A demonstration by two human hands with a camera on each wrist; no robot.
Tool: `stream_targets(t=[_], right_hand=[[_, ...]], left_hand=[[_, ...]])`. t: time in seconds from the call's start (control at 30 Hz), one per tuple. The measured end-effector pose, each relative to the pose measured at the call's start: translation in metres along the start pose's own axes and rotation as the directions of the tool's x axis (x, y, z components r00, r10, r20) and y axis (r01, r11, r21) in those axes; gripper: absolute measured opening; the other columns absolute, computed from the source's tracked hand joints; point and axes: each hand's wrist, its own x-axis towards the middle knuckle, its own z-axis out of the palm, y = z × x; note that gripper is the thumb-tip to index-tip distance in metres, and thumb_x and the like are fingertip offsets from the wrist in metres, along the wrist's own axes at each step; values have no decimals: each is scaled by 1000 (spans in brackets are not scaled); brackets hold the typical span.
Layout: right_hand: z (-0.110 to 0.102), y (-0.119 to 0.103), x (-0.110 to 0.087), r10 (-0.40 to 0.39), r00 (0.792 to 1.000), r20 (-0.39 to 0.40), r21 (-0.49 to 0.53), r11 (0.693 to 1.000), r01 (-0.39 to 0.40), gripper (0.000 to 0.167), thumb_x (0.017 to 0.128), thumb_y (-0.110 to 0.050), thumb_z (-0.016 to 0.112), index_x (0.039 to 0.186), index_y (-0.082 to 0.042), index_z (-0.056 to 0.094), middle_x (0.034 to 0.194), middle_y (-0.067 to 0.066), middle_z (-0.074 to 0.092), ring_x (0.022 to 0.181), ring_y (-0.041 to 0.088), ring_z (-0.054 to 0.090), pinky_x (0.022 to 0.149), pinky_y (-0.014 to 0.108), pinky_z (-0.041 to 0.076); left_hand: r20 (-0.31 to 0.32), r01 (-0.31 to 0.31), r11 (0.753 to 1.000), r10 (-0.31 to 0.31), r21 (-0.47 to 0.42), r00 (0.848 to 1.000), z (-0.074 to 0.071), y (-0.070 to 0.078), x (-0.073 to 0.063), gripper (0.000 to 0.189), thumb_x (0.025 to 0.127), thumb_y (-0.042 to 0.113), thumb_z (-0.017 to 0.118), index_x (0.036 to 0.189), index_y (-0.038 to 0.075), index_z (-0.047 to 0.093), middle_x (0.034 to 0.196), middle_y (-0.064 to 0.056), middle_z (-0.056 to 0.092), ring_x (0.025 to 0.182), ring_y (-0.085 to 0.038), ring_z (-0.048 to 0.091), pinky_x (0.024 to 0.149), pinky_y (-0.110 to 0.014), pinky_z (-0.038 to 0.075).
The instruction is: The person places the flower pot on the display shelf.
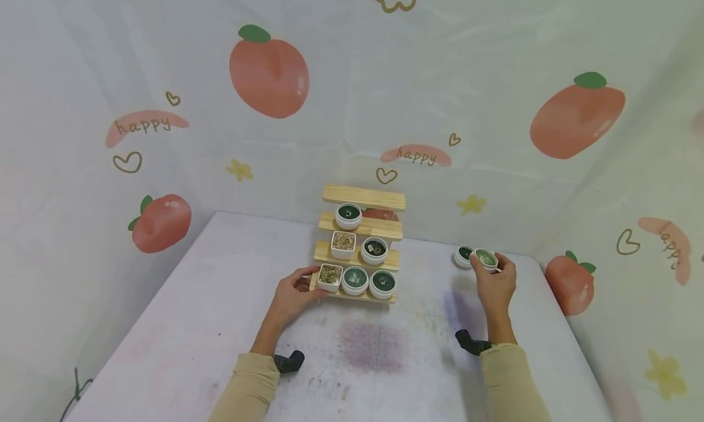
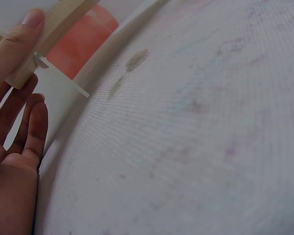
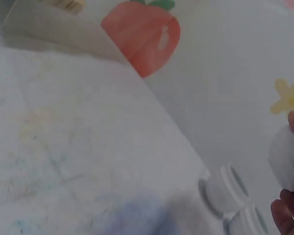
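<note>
Below, stained tabletop (image 1: 220,324); behind, fruit-printed cloth (image 1: 341,74); right hand (image 1: 497,284) holds bowl (image 1: 486,258).

Over my feed I'm seeing wooden slats (image 1: 364,196) and smooth white pots (image 1: 349,225).
The slats are showing matt, fine grain; the pots are looking like ceramic or plastic, which, I'm not making out. The surface (image 1: 423,361) is looking matt and finely ribbed, the backdrop (image 1: 352,98) cloth-like and creased, the sleeves (image 1: 511,382) matt cloth, the wrist mounts (image 1: 470,342) black plastic.
</note>
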Motion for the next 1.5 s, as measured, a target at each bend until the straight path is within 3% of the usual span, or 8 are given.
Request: stream_targets(t=[0.27, 0.37, 0.7, 1.07, 1.5], right_hand=[[10, -31, -10, -45, 997, 62, 44, 998, 42, 68, 85, -36, 83, 138, -3, 54, 114, 1, 57, 93, 4, 50, 70, 7, 41], [16, -41, -14, -96, 993, 72, 68, 994, 91, 65, 84, -33, 84, 135, -4, 56, 110, -3, 57, 90, 2, 51, 69, 7, 43], [37, -74, -31, -236, 961, 144, 141, 966, 216, 59, 83, -23, 86, 132, -4, 58, 107, 2, 60, 86, 5, 52, 70, 10, 42], [71, -102, -55, -242, 933, 267, 280, 946, 165, 62, 83, -17, 86, 134, -3, 55, 123, 10, 63, 103, 8, 57, 83, 8, 46], [102, -123, -61, -294, 876, 383, 316, 933, 175, 59, 86, -16, 83, 138, -5, 58, 134, 14, 59, 111, 22, 62, 86, 9, 48]], left_hand=[[18, 9, 1000, -9, -1, 1000, -2, 6, -1, 66, 76, 19, 92, 136, 18, 65, 109, -16, 70, 88, -16, 67, 71, -23, 54], [7, -16, 1000, 17, -8, 1000, -2, -1, 2, 66, 74, 24, 93, 134, 22, 66, 108, -14, 70, 87, -16, 67, 70, -24, 54], [-5, -13, 1000, 13, -29, 1000, -2, -3, 2, 65, 72, 25, 94, 131, 24, 68, 106, -12, 70, 85, -16, 68, 69, -25, 55], [-4, -18, 999, 18, -38, 1000, -3, -1, 3, 67, 70, 27, 95, 131, 25, 68, 106, -12, 70, 85, -17, 68, 69, -26, 55], [-15, -3, 1000, 2, -15, 1000, 0, -1, -1, 66, 73, 23, 94, 133, 20, 67, 106, -12, 70, 84, -13, 66, 68, -24, 54]])
